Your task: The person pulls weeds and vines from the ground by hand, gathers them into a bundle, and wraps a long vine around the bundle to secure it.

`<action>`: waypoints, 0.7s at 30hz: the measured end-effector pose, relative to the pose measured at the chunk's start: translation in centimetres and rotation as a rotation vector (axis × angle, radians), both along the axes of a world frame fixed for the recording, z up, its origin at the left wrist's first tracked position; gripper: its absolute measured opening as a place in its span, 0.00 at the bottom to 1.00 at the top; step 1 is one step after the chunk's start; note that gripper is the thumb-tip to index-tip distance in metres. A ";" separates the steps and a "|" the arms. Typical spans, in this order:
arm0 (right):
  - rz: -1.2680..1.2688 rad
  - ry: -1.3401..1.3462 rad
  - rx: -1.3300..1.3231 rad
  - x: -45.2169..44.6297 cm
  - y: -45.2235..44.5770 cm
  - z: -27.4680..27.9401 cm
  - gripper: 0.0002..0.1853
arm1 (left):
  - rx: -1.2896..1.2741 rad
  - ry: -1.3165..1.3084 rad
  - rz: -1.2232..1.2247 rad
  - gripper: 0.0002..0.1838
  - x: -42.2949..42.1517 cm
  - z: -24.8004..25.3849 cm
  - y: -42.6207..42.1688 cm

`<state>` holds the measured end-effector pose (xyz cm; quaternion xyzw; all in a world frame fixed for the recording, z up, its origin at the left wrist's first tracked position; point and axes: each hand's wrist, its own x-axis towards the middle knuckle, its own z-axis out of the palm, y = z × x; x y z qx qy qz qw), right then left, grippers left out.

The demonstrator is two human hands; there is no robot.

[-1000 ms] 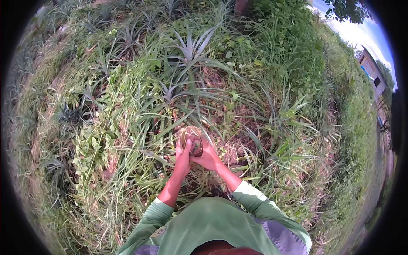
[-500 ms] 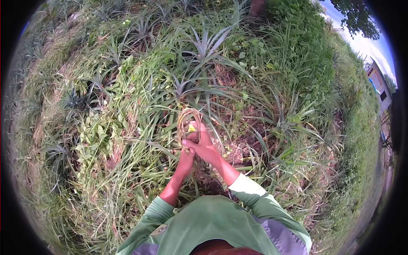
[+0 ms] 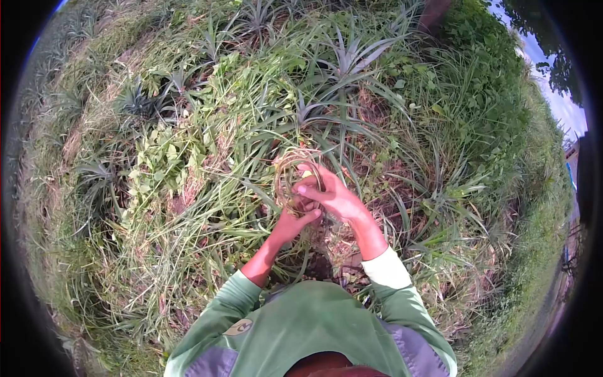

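Note:
A coil of thin brownish-green plant stems (image 3: 281, 178), bent into a rounded loop, is held up in front of my body. My left hand (image 3: 298, 222) grips the bottom of the coil, its fingers partly hidden behind the stems. On the right side of the loop is my right hand (image 3: 336, 196), its thumb across the front and its fingers curled inside and around the stems. Just beyond the coil grows a spiky, narrow-leaved plant that looks like a pineapple plant (image 3: 304, 113).
Another spiky plant (image 3: 347, 58) stands farther ahead. Broad-leaved weeds (image 3: 166, 160) grow to the left among long grass and dry cut stalks. Dense green growth (image 3: 480, 94) lies to the right, with a tree trunk (image 3: 433, 16) at the top.
Scenery has shifted right in view as my head turned left. My hands have drawn slightly apart, and the right hand has spread more around the loop's right side.

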<state>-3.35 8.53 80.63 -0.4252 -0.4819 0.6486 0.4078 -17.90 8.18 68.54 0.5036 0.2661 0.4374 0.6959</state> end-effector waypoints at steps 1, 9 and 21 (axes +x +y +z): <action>0.024 -0.064 0.024 0.4 0.1 0.3 0.36 | -0.007 0.000 0.009 0.18 -0.4 -0.6 0.1; -0.067 0.017 0.019 2.5 -0.5 2.4 0.30 | -0.066 -0.104 -0.014 0.08 -3.5 -1.0 0.9; -0.467 -0.424 0.580 -9.1 -1.7 -6.6 0.32 | -0.089 -0.156 0.327 0.14 -3.3 3.2 0.3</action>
